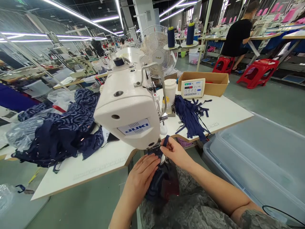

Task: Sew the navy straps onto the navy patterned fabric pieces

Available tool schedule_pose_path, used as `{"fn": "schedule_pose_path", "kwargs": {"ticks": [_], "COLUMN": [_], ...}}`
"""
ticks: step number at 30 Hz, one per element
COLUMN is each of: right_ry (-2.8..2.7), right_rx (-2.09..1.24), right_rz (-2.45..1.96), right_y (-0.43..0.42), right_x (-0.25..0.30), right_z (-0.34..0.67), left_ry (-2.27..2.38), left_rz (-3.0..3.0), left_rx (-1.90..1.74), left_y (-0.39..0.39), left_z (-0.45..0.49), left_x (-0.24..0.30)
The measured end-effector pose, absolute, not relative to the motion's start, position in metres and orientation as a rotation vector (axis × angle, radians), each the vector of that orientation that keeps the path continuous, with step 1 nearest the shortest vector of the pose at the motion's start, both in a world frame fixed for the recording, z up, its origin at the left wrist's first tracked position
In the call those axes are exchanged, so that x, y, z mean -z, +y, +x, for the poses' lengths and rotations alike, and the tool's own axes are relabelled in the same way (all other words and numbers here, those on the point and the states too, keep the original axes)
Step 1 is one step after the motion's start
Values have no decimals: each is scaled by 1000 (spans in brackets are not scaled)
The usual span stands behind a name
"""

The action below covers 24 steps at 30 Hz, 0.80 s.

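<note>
A white sewing machine [126,103] marked JUKI stands in front of me, its needle area low at the right end of its head. Flat on dark navy fabric [156,187] lies my left hand [142,173], fingers extended just below the machine head. The cloth drapes from there toward my lap. My right hand [177,152] pinches a short navy strap [166,140] right beside the needle area. Where the strap meets the fabric is hidden by the fingers and the machine. A bundle of cut navy straps [190,116] lies on the table to the right.
Navy patterned garments [82,109] are heaped on the left of the white table [102,170]. Behind the straps are a white cup [170,90], a control panel [193,88] and a cardboard box [216,83]. A translucent plastic bin [262,159] stands at right. A person [238,35] sits farther back.
</note>
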State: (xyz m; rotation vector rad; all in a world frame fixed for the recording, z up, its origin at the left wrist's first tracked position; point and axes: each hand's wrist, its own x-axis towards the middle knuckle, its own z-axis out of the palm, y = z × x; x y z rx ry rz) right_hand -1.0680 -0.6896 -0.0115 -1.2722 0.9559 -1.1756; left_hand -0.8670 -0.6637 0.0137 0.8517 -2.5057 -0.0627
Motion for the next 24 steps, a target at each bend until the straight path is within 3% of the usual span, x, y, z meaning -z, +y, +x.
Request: {"fn": "schedule_pose_path", "kwargs": {"ticks": [16, 24], "right_ry": [965, 1057], "right_rx": [1188, 1241], "right_rz": [-1234, -1474], "right_y": [-688, -720], "right_x": [8, 5], "right_z": [-1067, -1073], "left_ry": [-2659, -2519], "left_rz": [737, 942], "left_rx": [-84, -223], "left_y": [-669, -655], "left_z": [-862, -885], "left_x": [-21, -33]}}
